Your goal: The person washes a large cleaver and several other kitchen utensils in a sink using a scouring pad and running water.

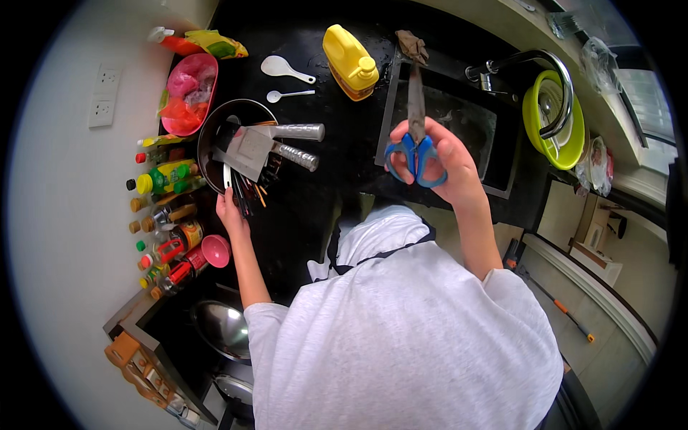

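Observation:
In my right hand (449, 161) is a pair of scissors (416, 140) with blue handles, blades pointing away from me over the near left part of the sink (500, 188). My left hand (232, 212) reaches to a dark round pot (207, 161) on the counter; its fingers are at the white handle (227, 177) of a utensil there, and the grip is partly hidden. Cleavers with metal handles (298, 131) and a bundle of chopsticks (247, 196) lie in and across the pot. A white rice paddle (282, 69) and a small white spoon (290, 95) lie beyond it.
A yellow jug (349, 64) stands left of the sink, with a brown cloth (413, 45) at the sink's far corner. The faucet (561, 80) arches beside a green basin (578, 134). Bottles (161, 180), a pink basket (215, 70) and a pink bowl (216, 251) line the left wall.

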Demonstrator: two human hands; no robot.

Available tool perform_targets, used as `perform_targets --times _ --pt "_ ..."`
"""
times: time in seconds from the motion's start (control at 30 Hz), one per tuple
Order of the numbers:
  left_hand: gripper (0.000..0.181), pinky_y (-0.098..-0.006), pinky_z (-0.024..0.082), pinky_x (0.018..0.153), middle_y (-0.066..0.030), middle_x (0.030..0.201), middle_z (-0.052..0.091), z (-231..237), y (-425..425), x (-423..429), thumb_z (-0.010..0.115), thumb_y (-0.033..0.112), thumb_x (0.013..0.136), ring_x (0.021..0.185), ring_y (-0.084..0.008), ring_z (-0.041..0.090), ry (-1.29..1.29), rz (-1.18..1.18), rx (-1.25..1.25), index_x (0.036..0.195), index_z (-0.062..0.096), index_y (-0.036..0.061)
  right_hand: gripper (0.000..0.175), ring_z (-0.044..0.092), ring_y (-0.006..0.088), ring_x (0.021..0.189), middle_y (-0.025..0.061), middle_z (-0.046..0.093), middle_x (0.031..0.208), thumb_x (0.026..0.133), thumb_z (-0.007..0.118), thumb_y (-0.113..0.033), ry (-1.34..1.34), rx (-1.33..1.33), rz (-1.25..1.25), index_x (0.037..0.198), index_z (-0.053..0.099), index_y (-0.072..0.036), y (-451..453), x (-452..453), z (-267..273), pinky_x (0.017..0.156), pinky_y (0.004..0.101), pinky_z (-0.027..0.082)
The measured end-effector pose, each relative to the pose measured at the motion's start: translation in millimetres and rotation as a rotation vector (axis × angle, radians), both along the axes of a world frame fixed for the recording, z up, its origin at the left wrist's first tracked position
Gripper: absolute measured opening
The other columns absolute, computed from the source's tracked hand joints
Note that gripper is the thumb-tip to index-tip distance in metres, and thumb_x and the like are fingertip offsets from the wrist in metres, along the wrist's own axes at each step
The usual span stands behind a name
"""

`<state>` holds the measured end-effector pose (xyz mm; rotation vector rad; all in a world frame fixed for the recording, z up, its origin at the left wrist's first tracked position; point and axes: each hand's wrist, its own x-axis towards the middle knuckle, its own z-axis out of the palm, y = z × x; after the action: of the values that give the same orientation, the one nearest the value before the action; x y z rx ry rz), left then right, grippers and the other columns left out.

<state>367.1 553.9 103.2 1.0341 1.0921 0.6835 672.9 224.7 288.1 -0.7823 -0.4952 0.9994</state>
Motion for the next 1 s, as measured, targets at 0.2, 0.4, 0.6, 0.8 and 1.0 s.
perform_targets --times 0.2,0.4,0.6,0.8,1.0 --pt "0.017 -0.0255 0.052 0.071 -0.0035 0.096 0.069 -11.1 3.9 4.1 0.057 0.012 0.101 0.08 -0.011 0.066 -0.04 -0.005 0.02 0.113 0.062 0.0013 0.033 0.064 0.0292 0.09 0.0142 0.058 0.094 0.087 0.074 -0.025 -0.859 -1.016 -0.26 0.113 0.067 -0.006 -49.2 -33.7 -154.6 0.081 0.0366 0.052" --pt "0.014 -0.0227 0.049 0.065 0.0002 0.089 0.068 -9.2 -0.3 5.6 0.058 0.013 0.101 0.073 -0.0066 0.061 -0.023 0.017 0.034 0.107 0.065 0.0021 0.033 0.064 0.0348 0.095 0.0147 0.063 0.102 0.085 0.073 -0.02 -1.087 -0.904 -0.28 0.112 0.065 -0.003 9.6 -35.6 -208.8 0.084 0.0408 0.053" --pt "0.015 -0.021 0.04 0.058 0.0064 0.081 0.059 -13.8 1.2 -2.1 0.058 0.015 0.101 0.065 -0.0024 0.05 -0.011 0.051 0.035 0.108 0.065 0.0025 0.022 0.063 0.0308 0.095 0.0122 0.064 0.098 0.083 0.068 -0.009 -1.412 -0.742 -0.23 0.105 0.067 -0.006 63.6 -16.9 -218.4 0.079 0.0401 0.053" --pt "0.02 -0.0231 0.046 0.067 0.0009 0.091 0.065 -15.3 0.3 5.5 0.057 0.015 0.101 0.074 -0.0058 0.057 -0.007 0.02 0.033 0.112 0.065 -0.0007 0.021 0.065 0.0304 0.095 0.015 0.063 0.102 0.087 0.067 -0.009 -1.124 -0.527 -0.264 0.107 0.065 -0.003 176.9 47.6 -228.4 0.081 0.0379 0.053" --pt "0.02 -0.0251 0.049 0.075 -0.0027 0.097 0.069 -16.8 -1.2 3.0 0.058 0.012 0.1 0.081 -0.0083 0.062 -0.009 0.039 0.011 0.112 0.066 -0.0011 0.028 0.06 0.038 0.096 0.0193 0.059 0.108 0.081 0.074 -0.022 -1.772 -0.642 -0.34 0.105 0.067 -0.008 232.9 58.8 -261.3 0.081 0.0453 0.052"
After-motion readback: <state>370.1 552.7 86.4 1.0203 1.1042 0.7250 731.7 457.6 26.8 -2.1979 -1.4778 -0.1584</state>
